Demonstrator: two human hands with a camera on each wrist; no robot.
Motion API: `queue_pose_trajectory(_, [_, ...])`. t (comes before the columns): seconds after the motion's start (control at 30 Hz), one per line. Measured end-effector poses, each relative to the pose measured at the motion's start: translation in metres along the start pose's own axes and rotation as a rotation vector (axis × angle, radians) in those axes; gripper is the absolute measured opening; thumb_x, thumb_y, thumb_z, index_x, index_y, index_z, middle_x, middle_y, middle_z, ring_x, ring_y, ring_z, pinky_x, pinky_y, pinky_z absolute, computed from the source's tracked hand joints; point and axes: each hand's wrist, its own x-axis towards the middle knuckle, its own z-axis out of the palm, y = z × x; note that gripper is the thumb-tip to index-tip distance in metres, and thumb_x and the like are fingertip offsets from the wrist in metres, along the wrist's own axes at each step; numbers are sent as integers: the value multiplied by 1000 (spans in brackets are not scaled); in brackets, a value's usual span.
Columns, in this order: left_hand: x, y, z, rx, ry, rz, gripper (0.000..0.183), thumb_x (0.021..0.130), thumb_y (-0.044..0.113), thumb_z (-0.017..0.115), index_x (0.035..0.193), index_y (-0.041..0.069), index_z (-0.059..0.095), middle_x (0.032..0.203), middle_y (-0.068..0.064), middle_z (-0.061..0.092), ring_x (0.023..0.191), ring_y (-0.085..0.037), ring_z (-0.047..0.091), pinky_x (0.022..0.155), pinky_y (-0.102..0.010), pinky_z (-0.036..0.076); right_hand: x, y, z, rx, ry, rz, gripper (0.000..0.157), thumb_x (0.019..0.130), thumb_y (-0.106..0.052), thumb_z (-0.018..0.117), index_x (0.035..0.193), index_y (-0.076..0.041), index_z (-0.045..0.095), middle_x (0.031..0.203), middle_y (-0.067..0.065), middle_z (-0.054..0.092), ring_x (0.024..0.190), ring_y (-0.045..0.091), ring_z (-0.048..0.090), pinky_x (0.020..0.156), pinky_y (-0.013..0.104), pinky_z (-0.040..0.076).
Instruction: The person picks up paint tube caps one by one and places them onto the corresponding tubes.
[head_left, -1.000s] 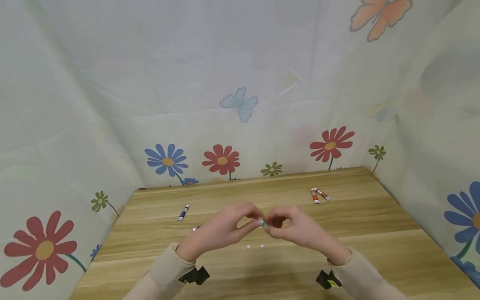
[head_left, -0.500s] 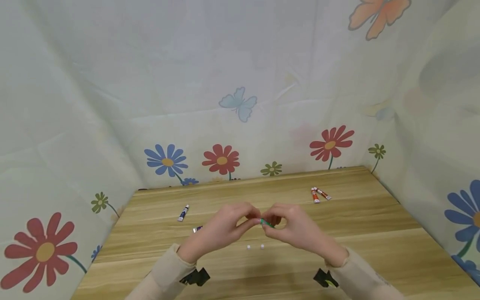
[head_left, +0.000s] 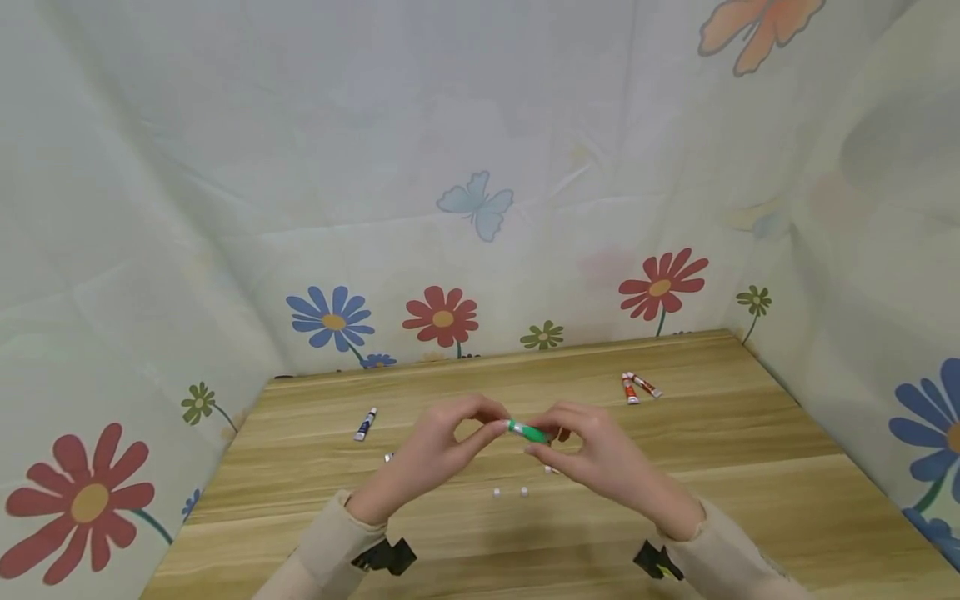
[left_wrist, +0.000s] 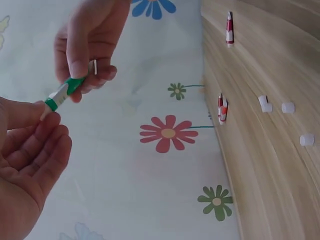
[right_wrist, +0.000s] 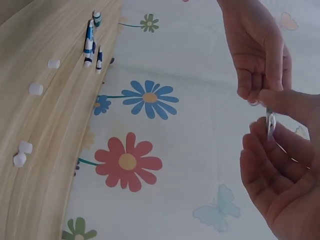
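Between both hands is a small green and white paint tube (head_left: 530,431), slanting with its crimped end to the right. My left hand (head_left: 442,450) pinches its narrow cap end between thumb and fingertips, and the cap is mostly hidden there. With thumb and fingers, my right hand (head_left: 592,450) holds the tube's flat tail end. The left wrist view shows the tube's label (left_wrist: 60,95) lying bare between the two hands. Seen from the right wrist, the tube is nearly edge-on (right_wrist: 270,124). Below the hands, small white caps (head_left: 497,492) lie on the wooden table (head_left: 465,550).
Two red paint tubes (head_left: 630,389) lie at the table's back right. A dark blue tube (head_left: 365,424) lies at the left, and another tube (head_left: 388,457) is partly hidden behind my left hand. A flower-printed cloth (head_left: 480,275) surrounds the table's back and sides.
Both hands have risen slightly while staying on the tube. The left hand has drawn a little leftward, and more of the green tube shows. Small white pieces below the right hand have come into view.
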Motion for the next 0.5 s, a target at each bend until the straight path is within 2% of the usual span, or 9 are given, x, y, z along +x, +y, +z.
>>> queue_pose_trajectory(0.17, [0,3,-2,-61,-6,-142,13,97,19,69,109,13,71,100,6,72,91,-8,68,84,-33,57,1,-2,0,-183,84,-154,30,80,-3,84,109,-8,74,94,-5,68,79,4,63,69,17,54])
queue_pose_trajectory(0.27, [0,4,-3,-73,-13,-176,14,98,21,69,108,13,71,99,4,72,89,-8,68,84,-32,57,2,-4,-1,-289,115,-231,23,87,-11,80,108,-6,73,95,-2,68,80,6,64,71,18,54])
queue_pose_trajectory(0.33, [-1,4,-2,-62,-8,-172,13,98,20,68,107,12,72,98,3,72,87,-8,68,82,-30,57,3,-5,-2,-330,118,-261,20,95,-21,72,107,-5,73,94,-2,69,81,6,65,71,18,55])
queue_pose_trajectory(0.37, [-1,5,-2,-50,-2,-159,12,97,19,69,106,12,72,97,3,73,86,-8,67,81,-29,57,3,-5,-2,-341,115,-276,23,99,-25,66,108,-5,73,94,-1,69,80,7,65,71,19,55])
queue_pose_trajectory(0.43, [-1,6,-1,-16,16,-115,11,97,18,69,106,12,72,97,3,73,86,-7,67,79,-28,57,3,-4,-2,-365,113,-310,32,103,-32,56,108,-5,73,92,-2,70,78,7,65,69,20,55])
queue_pose_trajectory(0.5, [-2,6,0,27,35,-49,10,96,15,70,105,11,72,97,4,72,87,-7,66,79,-27,57,3,-3,-2,-382,107,-342,37,105,-33,51,108,-4,73,90,-2,71,76,6,66,67,20,55])
